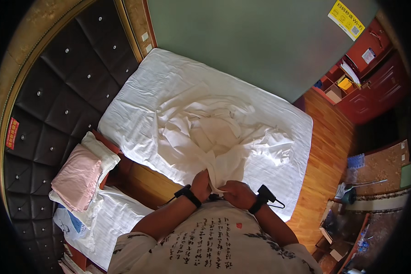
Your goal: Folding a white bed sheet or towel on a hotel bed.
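A large white cloth (pixel 212 133), likely a sheet or a duvet cover, lies crumpled over the middle of a bed with a white fitted sheet (pixel 181 68). Its near edge is drawn up to my body. My left hand (pixel 201 185) grips that edge, and my right hand (pixel 238 192) pinches it a short way to the right. Between the two hands the cloth's edge sags in a small fold. Some fingertips are hidden by the cloth and by the hands themselves. Each wrist wears a black strap with a small device.
A dark tufted headboard (pixel 78 68) lines the left wall. Pink and white pillows (pixel 77 178) are stacked on a second bed (pixel 120 209) at the lower left. Wooden floor (pixel 323 144) runs along the right, towards a red door (pixel 376 92) and a cluttered counter (pixel 342 246).
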{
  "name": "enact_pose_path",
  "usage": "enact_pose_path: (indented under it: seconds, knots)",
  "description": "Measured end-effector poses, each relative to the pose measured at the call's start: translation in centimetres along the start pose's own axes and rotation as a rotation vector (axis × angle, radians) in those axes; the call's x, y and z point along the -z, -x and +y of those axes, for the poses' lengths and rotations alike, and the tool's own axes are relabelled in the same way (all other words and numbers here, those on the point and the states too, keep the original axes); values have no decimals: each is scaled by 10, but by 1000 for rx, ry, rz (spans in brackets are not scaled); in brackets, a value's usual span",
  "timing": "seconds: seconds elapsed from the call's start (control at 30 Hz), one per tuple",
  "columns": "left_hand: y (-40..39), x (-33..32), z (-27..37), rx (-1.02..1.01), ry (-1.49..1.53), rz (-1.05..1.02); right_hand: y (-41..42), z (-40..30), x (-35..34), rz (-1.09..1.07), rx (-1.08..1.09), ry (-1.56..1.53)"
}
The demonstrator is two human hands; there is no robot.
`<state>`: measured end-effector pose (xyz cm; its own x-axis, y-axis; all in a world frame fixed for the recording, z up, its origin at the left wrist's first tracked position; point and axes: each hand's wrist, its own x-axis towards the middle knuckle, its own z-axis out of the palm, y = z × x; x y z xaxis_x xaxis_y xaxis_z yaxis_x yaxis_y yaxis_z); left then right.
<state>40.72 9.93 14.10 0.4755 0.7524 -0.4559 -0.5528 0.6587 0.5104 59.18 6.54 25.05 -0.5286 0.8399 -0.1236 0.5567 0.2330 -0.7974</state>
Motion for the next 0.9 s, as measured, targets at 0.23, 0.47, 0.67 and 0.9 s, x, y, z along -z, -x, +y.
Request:
enact_pose_path:
  seconds: [0.23,0.47,0.67,0.9]
  knots:
    - [12,-25,27,-19,359,157,5,-3,-8,21,-36,12]
    - [7,-15,32,-141,390,307,1,-22,-4,-47,-134,198]
    - [14,-8,42,-199,460,341,-1,-22,-6,-39,-155,370]
    - [11,5,39,-220,514,317,-2,-25,-3,-123,-111,466]
